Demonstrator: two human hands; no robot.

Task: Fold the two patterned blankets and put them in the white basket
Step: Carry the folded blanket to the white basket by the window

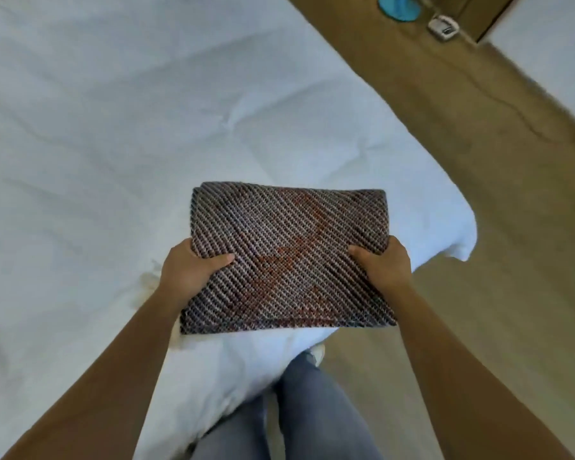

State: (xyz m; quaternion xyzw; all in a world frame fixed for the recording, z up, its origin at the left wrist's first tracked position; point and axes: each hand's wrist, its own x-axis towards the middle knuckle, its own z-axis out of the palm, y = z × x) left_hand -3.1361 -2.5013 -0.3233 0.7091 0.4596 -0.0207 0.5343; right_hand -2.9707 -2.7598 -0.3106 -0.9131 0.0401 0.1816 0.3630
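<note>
We find one patterned blanket (287, 257), folded into a flat rectangle, held at centre view over the corner of the white bed (113, 127). The left hand (188, 270) grips its 9 o'clock edge and the right hand (384, 265) its 3 o'clock edge, thumbs on top, fingers hidden beneath. We judge it soft, light and limp; holding both sides should keep the folds. No label or writing is legible. The white basket is not in view.
</note>
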